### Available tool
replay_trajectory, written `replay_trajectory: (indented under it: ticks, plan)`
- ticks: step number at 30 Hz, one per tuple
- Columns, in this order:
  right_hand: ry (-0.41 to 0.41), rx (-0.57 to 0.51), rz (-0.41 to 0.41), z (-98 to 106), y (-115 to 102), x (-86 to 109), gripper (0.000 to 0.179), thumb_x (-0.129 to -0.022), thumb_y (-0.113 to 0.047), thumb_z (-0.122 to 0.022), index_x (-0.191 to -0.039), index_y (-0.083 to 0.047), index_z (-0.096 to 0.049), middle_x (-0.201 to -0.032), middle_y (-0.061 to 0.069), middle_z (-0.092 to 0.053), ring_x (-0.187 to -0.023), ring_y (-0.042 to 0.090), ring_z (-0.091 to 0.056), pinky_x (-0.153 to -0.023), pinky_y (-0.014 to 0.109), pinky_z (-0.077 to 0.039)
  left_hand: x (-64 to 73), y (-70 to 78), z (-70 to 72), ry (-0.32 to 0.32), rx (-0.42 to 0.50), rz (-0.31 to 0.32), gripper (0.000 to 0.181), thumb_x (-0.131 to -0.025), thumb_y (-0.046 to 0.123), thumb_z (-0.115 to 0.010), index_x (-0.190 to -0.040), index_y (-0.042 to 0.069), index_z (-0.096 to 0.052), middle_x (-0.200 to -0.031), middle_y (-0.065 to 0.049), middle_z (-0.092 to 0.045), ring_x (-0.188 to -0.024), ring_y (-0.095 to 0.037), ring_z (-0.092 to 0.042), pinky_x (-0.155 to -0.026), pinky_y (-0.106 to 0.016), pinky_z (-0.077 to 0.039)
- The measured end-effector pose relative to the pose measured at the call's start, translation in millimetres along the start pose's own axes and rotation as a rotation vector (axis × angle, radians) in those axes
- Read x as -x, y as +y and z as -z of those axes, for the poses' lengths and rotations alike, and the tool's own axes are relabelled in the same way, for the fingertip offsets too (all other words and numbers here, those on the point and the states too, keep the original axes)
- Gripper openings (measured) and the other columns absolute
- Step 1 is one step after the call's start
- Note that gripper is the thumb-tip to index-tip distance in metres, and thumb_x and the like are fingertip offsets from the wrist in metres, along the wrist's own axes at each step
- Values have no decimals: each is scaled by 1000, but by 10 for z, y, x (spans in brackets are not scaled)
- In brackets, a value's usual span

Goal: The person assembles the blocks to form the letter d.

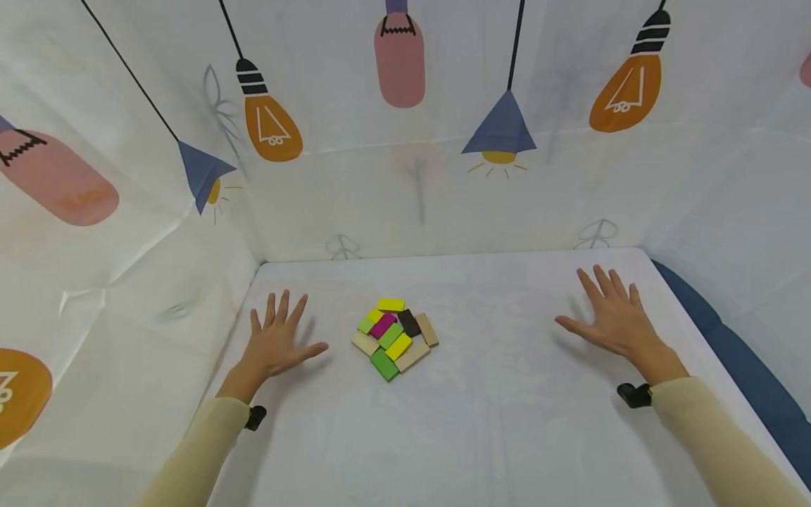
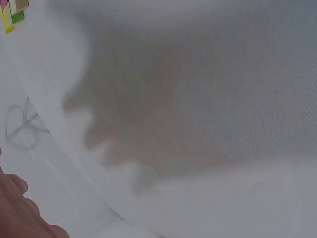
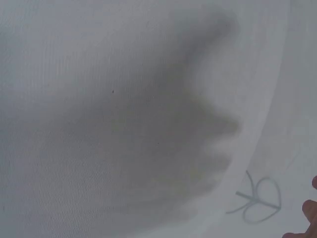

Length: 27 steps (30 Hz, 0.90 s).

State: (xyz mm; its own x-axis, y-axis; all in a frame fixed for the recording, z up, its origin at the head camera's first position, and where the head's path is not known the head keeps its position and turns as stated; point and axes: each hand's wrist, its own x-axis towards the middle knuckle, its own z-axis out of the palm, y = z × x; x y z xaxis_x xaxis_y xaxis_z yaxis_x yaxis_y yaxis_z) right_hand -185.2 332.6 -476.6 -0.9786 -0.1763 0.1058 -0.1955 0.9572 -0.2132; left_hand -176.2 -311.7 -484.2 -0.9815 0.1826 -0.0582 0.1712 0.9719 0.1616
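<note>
A cluster of small rectangular wooden blocks lies flat at the middle of the white table, among them a dark block (image 1: 409,323), a magenta block (image 1: 383,325), a green block (image 1: 384,365) and a plain wood block (image 1: 413,357). To the left of the cluster, my left hand (image 1: 272,346) spreads its fingers and holds nothing. Far to the right of the blocks, my right hand (image 1: 614,320) is spread too, with nothing in it. Both hands cast shadows on the table. In the left wrist view, a few blocks (image 2: 18,6) show at the top corner.
The white table (image 1: 481,422) reaches back to a white curtain (image 1: 418,190) printed with lamps and bulbs. Another curtain side stands along the left. Beyond the table's right edge is a dark blue padded surface (image 1: 728,345).
</note>
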Motion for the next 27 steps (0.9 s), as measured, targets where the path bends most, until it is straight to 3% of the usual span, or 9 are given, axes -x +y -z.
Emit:
replay_trajectory:
  ticks: [8,14,27]
  plan:
    - [-1,-106,69,-70,-207,-79,108,-87,-63,-69,-165,-8,-17,-169,26,-18,-156,48,-11,-122,70,-9,-9,221,-65,42,27,-81,113,-81,83,-60,-167,23,-16,-173,-19,-8,-158,-47,2,-120,-75,-4]
    - [-44,-198,114,-171,-410,-203,107,-86,-60,-74,-166,-15,-20,-170,18,-21,-157,44,-17,-119,71,-21,-26,430,-119,50,75,-142,109,-81,79,-64,-166,26,-20,-173,-14,-11,-160,-41,0,-123,-69,-10]
    - [-90,-317,267,-417,-1040,-417,107,-84,-61,-76,-165,-15,-24,-168,18,-26,-154,42,-27,-117,66,-32,6,792,-289,110,138,-238,105,-80,71,-71,-164,26,-27,-168,-10,-31,-158,-38,-20,-120,-66,-26]
